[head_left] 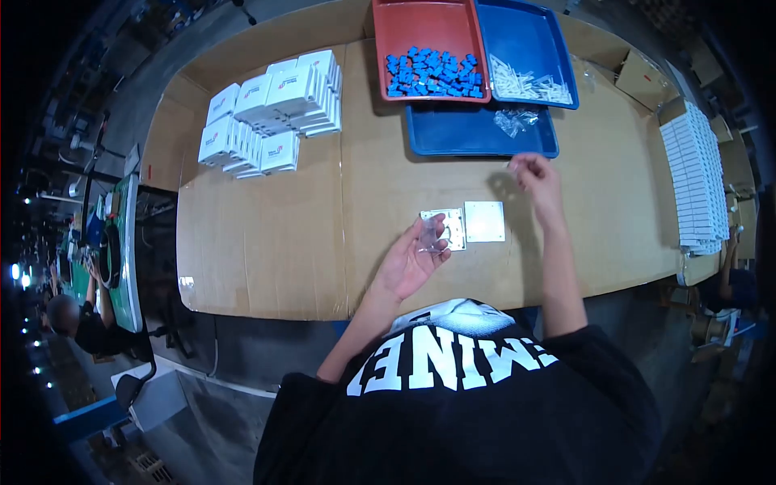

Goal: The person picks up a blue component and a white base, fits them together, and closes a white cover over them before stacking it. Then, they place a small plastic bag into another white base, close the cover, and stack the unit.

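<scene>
My left hand [411,263] is turned palm up, its fingers curled around a small clear plastic bag [432,233]. Beneath those fingertips, partly covered by them, lies an open white box [455,234] with its flat white lid [485,222] folded out to the right. My right hand [537,178] is raised above the table, just below the lower blue tray. Its thumb and fingers are pinched together, with a small pale piece at their tips that is too small to make out.
A red tray [430,24] holds several blue parts [434,73]. White sticks [529,86] lie in the upper blue tray [525,36], clear bags [515,121] in the lower blue tray [453,137]. Stacked white boxes [271,105] stand left, a white stack [693,174] right. Another person [89,319] works far left.
</scene>
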Available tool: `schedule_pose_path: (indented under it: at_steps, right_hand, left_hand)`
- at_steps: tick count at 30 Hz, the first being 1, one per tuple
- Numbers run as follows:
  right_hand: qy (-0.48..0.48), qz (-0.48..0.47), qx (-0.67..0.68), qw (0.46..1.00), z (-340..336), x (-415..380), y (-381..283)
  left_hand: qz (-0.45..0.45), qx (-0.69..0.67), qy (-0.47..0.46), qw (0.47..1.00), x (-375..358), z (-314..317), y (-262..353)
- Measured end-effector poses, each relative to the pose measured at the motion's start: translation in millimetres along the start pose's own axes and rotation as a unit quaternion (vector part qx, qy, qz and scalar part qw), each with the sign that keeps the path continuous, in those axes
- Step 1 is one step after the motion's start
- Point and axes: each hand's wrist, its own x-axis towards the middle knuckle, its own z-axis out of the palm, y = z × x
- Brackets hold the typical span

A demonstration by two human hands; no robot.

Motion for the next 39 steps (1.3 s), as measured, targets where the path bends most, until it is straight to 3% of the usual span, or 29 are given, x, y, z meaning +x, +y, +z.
schedule_pose_path:
  at_steps: [6, 10, 12, 16, 18, 22, 27, 37, 39]
  right_hand:
    - [-0.077, 0.041, 0.076, 0.993, 39, -68, -17]
    - [-0.147, 0.002, 0.054, 0.988, 41, -69, -44]
    - [-0.240, -0.045, -0.065, 0.968, 40, -61, -49]
    - [-0.295, -0.079, -0.095, 0.947, 44, -52, -58]
    - [-0.343, -0.150, -0.065, 0.925, 48, -47, -60]
    - [-0.390, -0.145, -0.102, 0.904, 53, -43, -69]
    - [-0.507, -0.064, -0.115, 0.852, 53, -38, -77]
    - [-0.480, -0.076, -0.161, 0.859, 59, -45, -84]
    - [-0.492, -0.034, -0.167, 0.854, 62, -49, -85]
  left_hand:
    - [-0.021, 0.129, 0.057, 0.990, 0, 34, 1]
    - [-0.041, 0.180, 0.059, 0.981, 1, 37, -6]
    - [-0.040, 0.192, 0.065, 0.978, 0, 39, -8]
    - [-0.035, 0.239, 0.057, 0.969, -2, 42, -7]
    - [-0.030, 0.237, 0.053, 0.969, -2, 43, -6]
    - [-0.023, 0.242, 0.041, 0.969, -4, 41, -4]
    - [-0.028, 0.262, 0.044, 0.964, -5, 37, -2]
    - [-0.021, 0.232, 0.031, 0.972, -2, 34, -1]
    - [-0.022, 0.243, 0.033, 0.969, -1, 30, -1]
